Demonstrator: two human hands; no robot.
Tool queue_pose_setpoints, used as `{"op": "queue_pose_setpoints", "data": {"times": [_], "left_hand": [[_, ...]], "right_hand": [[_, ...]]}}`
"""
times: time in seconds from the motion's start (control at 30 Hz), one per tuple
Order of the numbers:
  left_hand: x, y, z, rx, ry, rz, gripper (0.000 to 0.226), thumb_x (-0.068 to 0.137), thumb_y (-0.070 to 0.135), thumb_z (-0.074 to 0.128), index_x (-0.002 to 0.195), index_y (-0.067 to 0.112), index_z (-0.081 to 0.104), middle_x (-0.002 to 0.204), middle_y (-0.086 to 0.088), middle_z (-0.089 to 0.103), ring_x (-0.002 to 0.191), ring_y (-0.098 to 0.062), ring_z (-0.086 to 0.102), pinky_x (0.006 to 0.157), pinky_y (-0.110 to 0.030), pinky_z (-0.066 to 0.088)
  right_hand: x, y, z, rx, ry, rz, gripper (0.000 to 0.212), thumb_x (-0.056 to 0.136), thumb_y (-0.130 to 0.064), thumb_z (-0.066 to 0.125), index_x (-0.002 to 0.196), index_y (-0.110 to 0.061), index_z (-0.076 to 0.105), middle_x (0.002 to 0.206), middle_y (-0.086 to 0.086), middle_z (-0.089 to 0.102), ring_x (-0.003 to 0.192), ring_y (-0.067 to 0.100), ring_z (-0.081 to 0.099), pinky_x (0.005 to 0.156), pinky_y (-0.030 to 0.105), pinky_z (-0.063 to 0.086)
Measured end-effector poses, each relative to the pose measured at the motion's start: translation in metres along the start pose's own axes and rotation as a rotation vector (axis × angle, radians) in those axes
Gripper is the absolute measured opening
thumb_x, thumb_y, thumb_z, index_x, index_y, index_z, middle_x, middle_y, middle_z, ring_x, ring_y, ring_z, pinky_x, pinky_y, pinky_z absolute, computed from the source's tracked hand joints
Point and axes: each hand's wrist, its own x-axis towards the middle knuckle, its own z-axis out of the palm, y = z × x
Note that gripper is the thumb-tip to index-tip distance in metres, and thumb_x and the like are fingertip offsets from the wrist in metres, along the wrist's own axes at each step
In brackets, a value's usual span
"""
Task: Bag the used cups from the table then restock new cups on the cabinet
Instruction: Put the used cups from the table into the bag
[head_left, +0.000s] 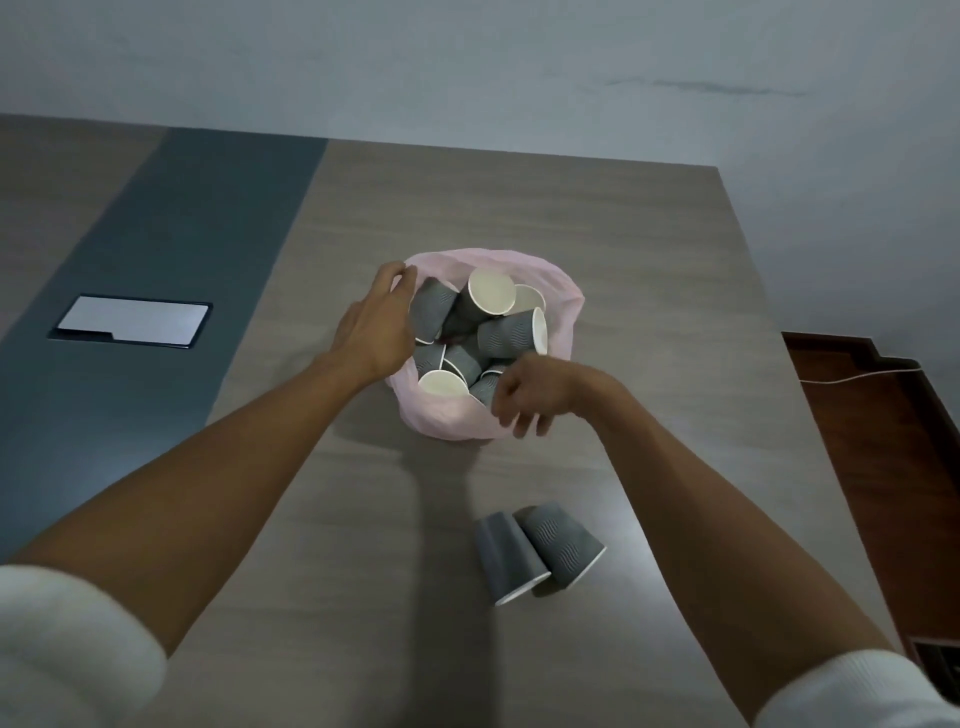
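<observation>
At the centre of a grey wood-grain worktop (649, 249), a person's two bare hands work at the mouth of a thin pink plastic bag (447, 421) heaped with used grey paper cups (506, 335), their pale insides showing. At the bag's 9 o'clock edge, the left hand (376, 327) curls its fingers over the rim, apparently holding the plastic open, though the grip itself is hidden behind the hand. At the bag's 5 o'clock edge, the right hand (530, 392) hovers with fingers loosely bent and blurred; whether it pinches the film or has just let go cannot be told.

Bagging appears well advanced but unfinished. Roughly nine or ten cups lie jumbled inside the bag, some on their sides, some mouth-up. Two more grey cups (535, 551) lie tipped over and touching each other at 6 o'clock from the bag, well apart from it and nearer the person, still to be collected. A flush metal cable hatch (132, 325) sits in the dark blue inlay at 9 o'clock.

No cabinet stocked with fresh cups is in view, so the restocking half of the job looks entirely ahead.
</observation>
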Motion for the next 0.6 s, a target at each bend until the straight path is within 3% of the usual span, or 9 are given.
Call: {"op": "queue_pose_setpoints", "data": {"times": [0.1, 0.2, 0.27, 0.33, 0.43, 0.5, 0.6], "left_hand": [[-0.004, 0.002, 0.008, -0.077, -0.029, -0.017, 0.074, 0.085, 0.009, 0.061, 0.149, 0.034, 0.031, 0.158, -0.002, 0.019, 0.106, -0.047, 0.06, 0.092, -0.051, 0.053], [-0.007, 0.001, 0.014, -0.137, -0.039, 0.014, 0.073, 0.084, 0.014, 0.065, 0.145, 0.041, 0.036, 0.155, -0.005, 0.024, 0.109, -0.045, 0.061, 0.092, -0.052, 0.055], [-0.009, 0.0, 0.016, -0.116, -0.058, 0.001, 0.072, 0.085, 0.013, 0.064, 0.148, 0.033, 0.035, 0.162, -0.005, 0.019, 0.123, -0.045, 0.056, 0.098, -0.052, 0.052], [-0.012, 0.0, 0.016, -0.104, -0.076, -0.024, 0.073, 0.086, 0.008, 0.059, 0.152, 0.025, 0.032, 0.168, -0.006, 0.011, 0.133, -0.044, 0.049, 0.102, -0.05, 0.048], [-0.017, 0.0, 0.017, -0.101, -0.081, -0.036, 0.074, 0.086, 0.011, 0.058, 0.152, 0.028, 0.03, 0.169, -0.004, 0.01, 0.132, -0.044, 0.05, 0.102, -0.052, 0.048], [-0.021, 0.0, 0.017, -0.101, -0.087, -0.049, 0.074, 0.086, 0.012, 0.059, 0.152, 0.03, 0.029, 0.169, -0.002, 0.01, 0.131, -0.044, 0.051, 0.102, -0.052, 0.048], [-0.024, 0.002, 0.011, -0.076, -0.076, -0.036, 0.07, 0.086, 0.012, 0.058, 0.15, 0.025, 0.033, 0.168, 0.004, 0.014, 0.129, -0.039, 0.054, 0.098, -0.052, 0.049]], "right_hand": [[0.004, 0.021, 0.028, -0.205, -0.127, 0.052, 0.039, 0.081, -0.019, 0.08, 0.117, -0.009, 0.069, 0.109, 0.012, 0.073, 0.088, 0.022, 0.071, 0.07, 0.035, 0.062], [0.007, 0.036, 0.064, -0.376, -0.118, -0.009, 0.045, 0.073, -0.038, 0.086, 0.112, -0.02, 0.071, 0.109, -0.004, 0.066, 0.098, 0.02, 0.066, 0.085, 0.036, 0.057], [0.009, 0.044, 0.081, -0.397, -0.151, -0.037, 0.038, 0.073, -0.033, 0.086, 0.107, -0.021, 0.074, 0.101, -0.007, 0.068, 0.093, 0.016, 0.065, 0.081, 0.03, 0.055], [0.011, 0.049, 0.089, -0.364, -0.205, -0.053, 0.027, 0.078, -0.023, 0.083, 0.103, -0.017, 0.076, 0.09, -0.009, 0.068, 0.078, 0.009, 0.062, 0.069, 0.023, 0.051], [0.011, 0.051, 0.092, -0.34, -0.249, -0.075, 0.01, 0.083, -0.016, 0.078, 0.092, -0.013, 0.076, 0.077, -0.008, 0.065, 0.063, 0.004, 0.057, 0.055, 0.014, 0.045], [0.01, 0.05, 0.091, -0.341, -0.272, -0.077, 0.005, 0.085, -0.016, 0.076, 0.09, -0.014, 0.074, 0.075, -0.008, 0.064, 0.065, 0.006, 0.057, 0.057, 0.015, 0.046], [0.006, 0.041, 0.081, -0.285, -0.273, -0.079, 0.014, 0.086, -0.018, 0.074, 0.098, -0.012, 0.076, 0.088, -0.004, 0.068, 0.079, 0.012, 0.056, 0.07, 0.026, 0.046]]}}
